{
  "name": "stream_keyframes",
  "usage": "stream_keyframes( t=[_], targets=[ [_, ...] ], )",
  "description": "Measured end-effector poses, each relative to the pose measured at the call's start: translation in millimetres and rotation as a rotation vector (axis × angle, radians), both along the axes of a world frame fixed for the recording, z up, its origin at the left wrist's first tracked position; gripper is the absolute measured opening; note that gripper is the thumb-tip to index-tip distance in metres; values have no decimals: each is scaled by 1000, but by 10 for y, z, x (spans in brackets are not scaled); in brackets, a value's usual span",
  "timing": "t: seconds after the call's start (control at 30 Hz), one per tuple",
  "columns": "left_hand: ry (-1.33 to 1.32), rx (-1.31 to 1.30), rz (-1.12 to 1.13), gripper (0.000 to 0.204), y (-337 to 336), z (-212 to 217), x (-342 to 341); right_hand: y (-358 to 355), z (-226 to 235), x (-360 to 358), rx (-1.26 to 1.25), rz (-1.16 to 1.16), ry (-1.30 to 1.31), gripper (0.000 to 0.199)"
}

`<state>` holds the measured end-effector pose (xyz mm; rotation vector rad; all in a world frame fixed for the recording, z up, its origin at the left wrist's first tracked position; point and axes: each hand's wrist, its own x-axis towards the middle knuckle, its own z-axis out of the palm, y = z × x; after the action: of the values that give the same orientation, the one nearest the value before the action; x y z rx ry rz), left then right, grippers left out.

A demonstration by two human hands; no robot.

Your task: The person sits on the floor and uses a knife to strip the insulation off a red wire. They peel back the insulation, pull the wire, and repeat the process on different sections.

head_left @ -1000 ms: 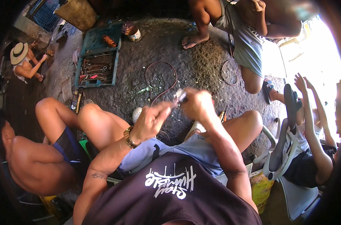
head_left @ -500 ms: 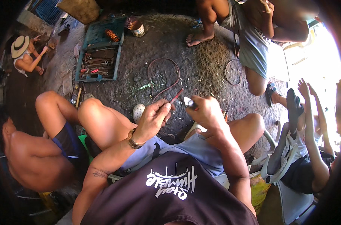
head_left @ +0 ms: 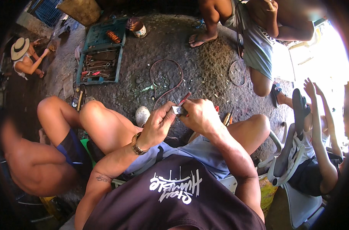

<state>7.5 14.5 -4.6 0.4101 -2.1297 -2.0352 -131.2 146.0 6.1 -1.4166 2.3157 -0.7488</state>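
Note:
Both of my hands meet in front of my lap. My left hand (head_left: 159, 120) is closed in a pinch on a thin red cable (head_left: 185, 98), whose short end sticks up past my fingertips. My right hand (head_left: 202, 115) is wrapped round a knife (head_left: 177, 110) with a short, wide silver blade; a bit of red handle shows behind the knuckles. The blade lies against the cable, right beside my left fingertips. My fingers hide most of the handle and the exact contact. A reddish cord (head_left: 181, 76) loops over the ground beyond my hands.
An open teal toolbox (head_left: 79, 73) holding wrenches lies at the far left, near a small bucket (head_left: 139, 31). Screwdrivers (head_left: 227, 118) lie right of my right hand. Other people sit or crouch at left, far right and right, beside a white chair (head_left: 301, 203).
My right hand has moved left and brought the knife blade against the cable at my left fingertips. My left hand has barely moved. The screwdrivers now show more beside my right hand.

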Motion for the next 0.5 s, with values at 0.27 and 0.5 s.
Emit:
stream_keyframes(
  t=[0.27,0.5],
  targets=[
    [83,-159,-54,24,-81,79,-7,53,-67,-19,-103,-19,34,19],
    [-35,-165,-57,22,-27,71,88,-4,-274,-232,163,-219,83,22]
  ],
)
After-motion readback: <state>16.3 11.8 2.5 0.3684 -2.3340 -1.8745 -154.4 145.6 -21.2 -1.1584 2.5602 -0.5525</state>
